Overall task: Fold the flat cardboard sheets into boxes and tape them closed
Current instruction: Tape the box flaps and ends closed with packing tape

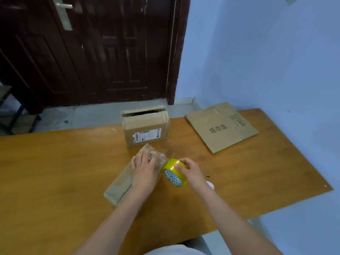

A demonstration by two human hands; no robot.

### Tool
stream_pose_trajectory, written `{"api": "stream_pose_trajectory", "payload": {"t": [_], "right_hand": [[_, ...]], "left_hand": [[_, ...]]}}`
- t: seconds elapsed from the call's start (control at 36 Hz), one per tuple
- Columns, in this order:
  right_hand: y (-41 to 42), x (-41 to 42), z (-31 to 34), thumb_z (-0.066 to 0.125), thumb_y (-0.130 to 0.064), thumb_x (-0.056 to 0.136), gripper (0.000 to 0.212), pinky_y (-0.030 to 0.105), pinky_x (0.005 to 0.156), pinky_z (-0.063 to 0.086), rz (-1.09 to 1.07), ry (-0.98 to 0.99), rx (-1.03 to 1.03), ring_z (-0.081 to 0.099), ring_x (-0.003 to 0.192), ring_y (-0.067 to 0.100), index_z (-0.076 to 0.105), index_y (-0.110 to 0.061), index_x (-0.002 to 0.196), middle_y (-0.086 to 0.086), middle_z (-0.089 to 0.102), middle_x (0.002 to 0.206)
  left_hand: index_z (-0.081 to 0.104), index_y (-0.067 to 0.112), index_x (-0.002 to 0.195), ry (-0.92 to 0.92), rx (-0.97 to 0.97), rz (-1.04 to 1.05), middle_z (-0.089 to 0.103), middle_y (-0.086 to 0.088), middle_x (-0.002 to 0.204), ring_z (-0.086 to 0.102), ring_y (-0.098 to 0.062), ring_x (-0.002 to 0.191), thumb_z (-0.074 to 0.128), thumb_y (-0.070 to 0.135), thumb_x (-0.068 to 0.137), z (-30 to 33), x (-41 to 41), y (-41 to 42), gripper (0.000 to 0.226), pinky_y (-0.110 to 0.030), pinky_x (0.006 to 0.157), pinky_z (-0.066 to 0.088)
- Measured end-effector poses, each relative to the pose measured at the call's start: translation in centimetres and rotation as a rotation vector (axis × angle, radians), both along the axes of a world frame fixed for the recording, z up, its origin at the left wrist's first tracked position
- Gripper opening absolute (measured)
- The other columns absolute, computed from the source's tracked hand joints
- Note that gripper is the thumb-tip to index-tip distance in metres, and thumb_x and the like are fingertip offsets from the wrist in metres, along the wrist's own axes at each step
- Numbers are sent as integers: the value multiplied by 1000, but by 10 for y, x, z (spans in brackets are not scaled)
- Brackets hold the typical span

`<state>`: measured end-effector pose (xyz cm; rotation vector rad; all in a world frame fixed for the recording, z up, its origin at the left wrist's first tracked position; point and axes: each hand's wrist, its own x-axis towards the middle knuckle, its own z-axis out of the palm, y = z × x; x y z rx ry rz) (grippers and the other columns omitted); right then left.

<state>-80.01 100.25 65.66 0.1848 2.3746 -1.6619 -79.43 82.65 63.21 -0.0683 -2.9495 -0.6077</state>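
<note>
A long, narrow cardboard box [121, 186] lies mid-desk [55, 172], its long axis running diagonally from the near-left toward the far-right. The left hand [144, 173] presses flat on it, fingers spread, gripping nothing. Just beside it, the right hand [191, 171] has its fingers wrapped around a glossy yellow tape roll [174, 173]. A squat box with a shipping label [146, 126] stands at the far edge; a flat printed sheet [220, 127] lies toward the far-right corner.

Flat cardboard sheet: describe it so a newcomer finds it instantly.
On the wooden table, look to the far right corner by the blue wall. The flat sheet lies there alone, printed with dark characters; unlike the upright box beside it, it is unfolded.
</note>
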Motion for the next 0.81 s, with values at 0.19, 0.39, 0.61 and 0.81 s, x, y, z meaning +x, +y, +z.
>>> {"api": "stream_pose_trajectory", "payload": {"t": [0.19, 0.39, 0.61, 0.81], "right_hand": [[5, -11, -7, 64, -24, 88, 16, 24, 65, 44, 116, -9, 60, 55, 76, 10, 53, -14, 86, -2, 60, 84], [13, -13, -33, 62, -39, 88, 27, 32, 62, 34, 292, -87, 443, 48, 77, 18, 45, -18, 89, -1, 53, 84], [27, -2, -41, 57, -43, 90, 29, 31, 61, 31, 315, -145, 275, 46, 64, 8, 44, -25, 72, -7, 49, 69], [56, 13, -53, 56, -25, 94, 19, 20, 58, 35, 393, -195, 8, 45, 58, -2, 56, -24, 75, -11, 51, 64]], "left_hand": [[60, 33, 118, 20, 23, 36, 51, 2, 128, 38, -24, 124, 46, 28, 95, -7, -6, -2, 27, -43, 108, 23], [61, 36, 109, 23, 2, -42, 54, 3, 121, 43, -25, 119, 31, 36, 92, -6, -8, -4, 35, -49, 106, 25], [65, 34, 110, 43, 1, -38, 54, 5, 121, 39, -19, 121, 30, 38, 94, -10, -9, -6, 38, -46, 108, 22], [65, 34, 110, 91, -26, -1, 56, 6, 121, 39, -18, 120, 35, 36, 95, -11, -7, -2, 33, -48, 105, 28]]}}
